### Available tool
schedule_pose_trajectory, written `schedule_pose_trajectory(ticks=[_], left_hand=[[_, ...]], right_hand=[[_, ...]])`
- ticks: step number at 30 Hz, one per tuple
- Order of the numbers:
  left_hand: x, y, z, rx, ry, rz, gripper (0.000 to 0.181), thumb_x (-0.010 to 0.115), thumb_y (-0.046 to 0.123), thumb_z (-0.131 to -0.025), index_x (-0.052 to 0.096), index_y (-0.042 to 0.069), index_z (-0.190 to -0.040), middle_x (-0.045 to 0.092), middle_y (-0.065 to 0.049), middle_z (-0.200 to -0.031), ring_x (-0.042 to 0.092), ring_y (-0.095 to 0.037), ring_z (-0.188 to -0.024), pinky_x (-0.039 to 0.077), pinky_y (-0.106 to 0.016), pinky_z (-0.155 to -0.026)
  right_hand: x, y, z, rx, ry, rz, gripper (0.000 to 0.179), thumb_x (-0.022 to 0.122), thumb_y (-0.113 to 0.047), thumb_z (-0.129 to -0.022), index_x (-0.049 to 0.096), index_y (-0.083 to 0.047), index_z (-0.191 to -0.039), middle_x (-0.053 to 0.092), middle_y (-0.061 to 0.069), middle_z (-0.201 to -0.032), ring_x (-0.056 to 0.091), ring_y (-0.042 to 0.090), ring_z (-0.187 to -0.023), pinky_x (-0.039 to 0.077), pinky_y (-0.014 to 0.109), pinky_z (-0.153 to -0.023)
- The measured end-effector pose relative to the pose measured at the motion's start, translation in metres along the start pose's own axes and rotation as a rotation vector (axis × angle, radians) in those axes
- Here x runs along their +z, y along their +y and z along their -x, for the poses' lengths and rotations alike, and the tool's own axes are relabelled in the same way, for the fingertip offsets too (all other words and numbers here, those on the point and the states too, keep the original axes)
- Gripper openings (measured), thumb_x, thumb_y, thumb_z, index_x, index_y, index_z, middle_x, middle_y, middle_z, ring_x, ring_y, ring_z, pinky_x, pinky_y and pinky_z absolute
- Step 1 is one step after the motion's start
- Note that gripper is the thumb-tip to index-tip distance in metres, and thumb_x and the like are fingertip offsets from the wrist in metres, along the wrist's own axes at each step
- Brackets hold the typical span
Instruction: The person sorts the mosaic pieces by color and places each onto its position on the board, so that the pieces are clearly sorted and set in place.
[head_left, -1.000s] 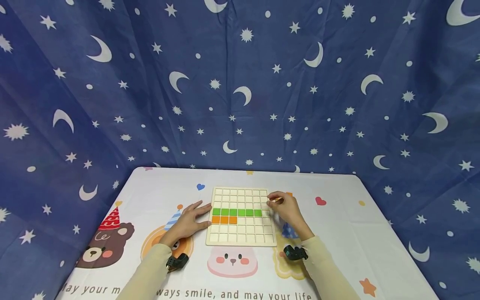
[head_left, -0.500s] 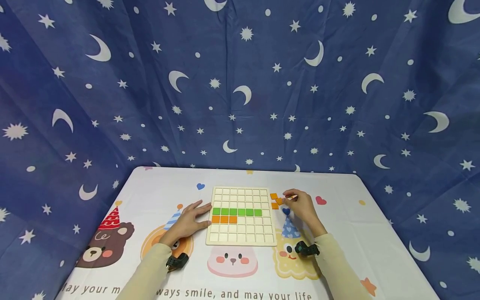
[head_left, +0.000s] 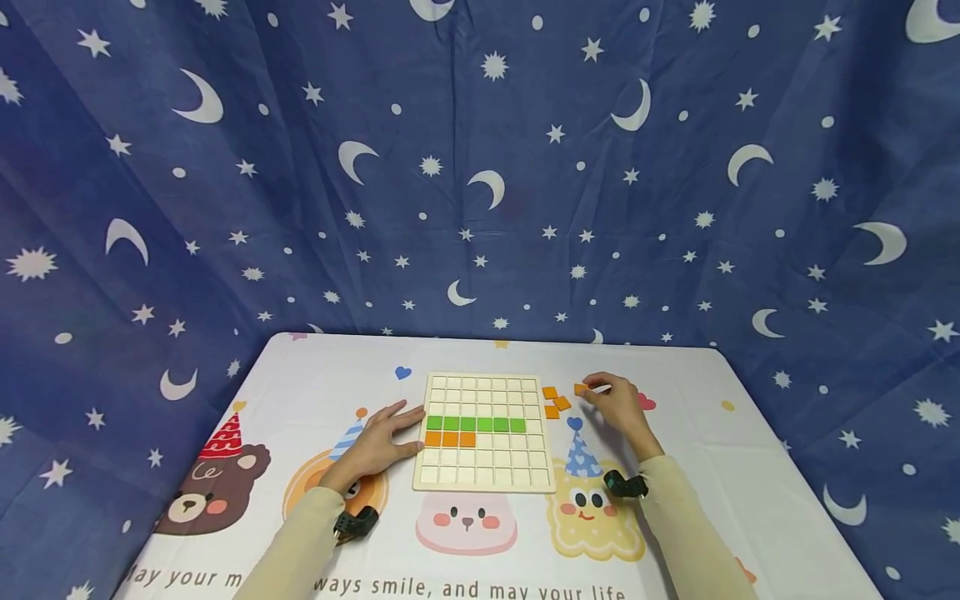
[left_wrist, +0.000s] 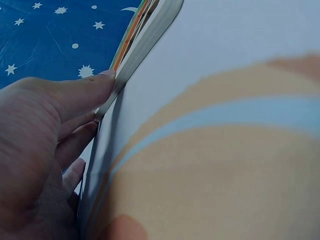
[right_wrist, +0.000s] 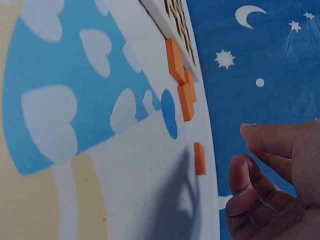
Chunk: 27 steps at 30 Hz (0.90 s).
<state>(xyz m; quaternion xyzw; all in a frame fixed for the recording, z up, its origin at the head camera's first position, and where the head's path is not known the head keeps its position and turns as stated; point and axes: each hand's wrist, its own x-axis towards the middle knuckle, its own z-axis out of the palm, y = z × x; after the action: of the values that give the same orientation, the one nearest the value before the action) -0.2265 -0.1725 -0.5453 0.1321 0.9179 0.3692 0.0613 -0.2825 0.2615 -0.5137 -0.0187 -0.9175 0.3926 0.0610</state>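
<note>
A pale wooden grid board [head_left: 483,477] lies on the table, with a row of several green tiles [head_left: 484,425] and three orange tiles [head_left: 450,439] below them at the left. My left hand [head_left: 378,446] rests against the board's left edge; in the left wrist view its thumb and fingertips touch the rim [left_wrist: 145,47]. To the right of the board, my right hand [head_left: 617,406] hovers at a separate orange tile [head_left: 581,389]. In the right wrist view that tile [right_wrist: 200,159] lies on the cloth, and a gap shows between my thumb and fingers with nothing in it.
More loose orange tiles [head_left: 562,402] lie in a small cluster between the board and my right hand. A white cloth [head_left: 360,354] with cartoon animals covers the table. Behind stands a dark blue curtain [head_left: 420,267] with moons and stars.
My right hand has moved right, away from the board's edge, uncovering the loose orange tiles. The left hand and the tiles on the board have stayed put.
</note>
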Motion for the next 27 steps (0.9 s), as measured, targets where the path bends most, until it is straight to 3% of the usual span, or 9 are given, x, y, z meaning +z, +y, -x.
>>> schedule_pose_trajectory(ticks=[6, 14, 21, 27], left_hand=[[0.000, -0.002, 0.000, 0.003, 0.006, -0.002, 0.063, 0.075, 0.036, -0.086, 0.053, 0.022, -0.144, 0.038, -0.004, -0.158, 0.021, -0.039, -0.150, 0.021, -0.067, -0.115], [0.001, -0.003, -0.001, 0.007, -0.008, -0.001, 0.065, 0.075, 0.037, -0.087, 0.050, 0.024, -0.145, 0.039, -0.003, -0.158, 0.020, -0.036, -0.151, 0.020, -0.067, -0.116], [0.001, -0.003, -0.001, 0.015, -0.012, -0.008, 0.065, 0.075, 0.037, -0.087, 0.050, 0.024, -0.145, 0.041, 0.000, -0.156, 0.020, -0.035, -0.151, 0.020, -0.067, -0.116], [0.001, -0.004, -0.002, 0.025, -0.008, -0.012, 0.065, 0.074, 0.038, -0.087, 0.051, 0.022, -0.145, 0.042, -0.002, -0.156, 0.020, -0.036, -0.151, 0.021, -0.068, -0.115]], right_hand=[[0.001, 0.007, -0.008, 0.015, -0.010, -0.001, 0.027, 0.071, -0.015, -0.088, 0.071, -0.005, -0.113, 0.070, 0.018, -0.111, 0.067, 0.028, -0.088, 0.049, 0.024, -0.062], [0.007, 0.016, -0.016, 0.104, -0.026, 0.023, 0.030, 0.071, -0.016, -0.090, 0.069, -0.005, -0.117, 0.069, 0.017, -0.112, 0.063, 0.026, -0.093, 0.050, 0.022, -0.066], [0.009, 0.021, -0.019, 0.097, -0.019, 0.033, 0.028, 0.071, -0.015, -0.089, 0.070, -0.003, -0.115, 0.069, 0.017, -0.106, 0.061, 0.024, -0.088, 0.047, 0.022, -0.064], [0.011, 0.022, -0.021, 0.063, -0.026, 0.063, 0.026, 0.072, -0.013, -0.088, 0.072, -0.004, -0.112, 0.071, 0.016, -0.102, 0.062, 0.027, -0.092, 0.050, 0.035, -0.079]])
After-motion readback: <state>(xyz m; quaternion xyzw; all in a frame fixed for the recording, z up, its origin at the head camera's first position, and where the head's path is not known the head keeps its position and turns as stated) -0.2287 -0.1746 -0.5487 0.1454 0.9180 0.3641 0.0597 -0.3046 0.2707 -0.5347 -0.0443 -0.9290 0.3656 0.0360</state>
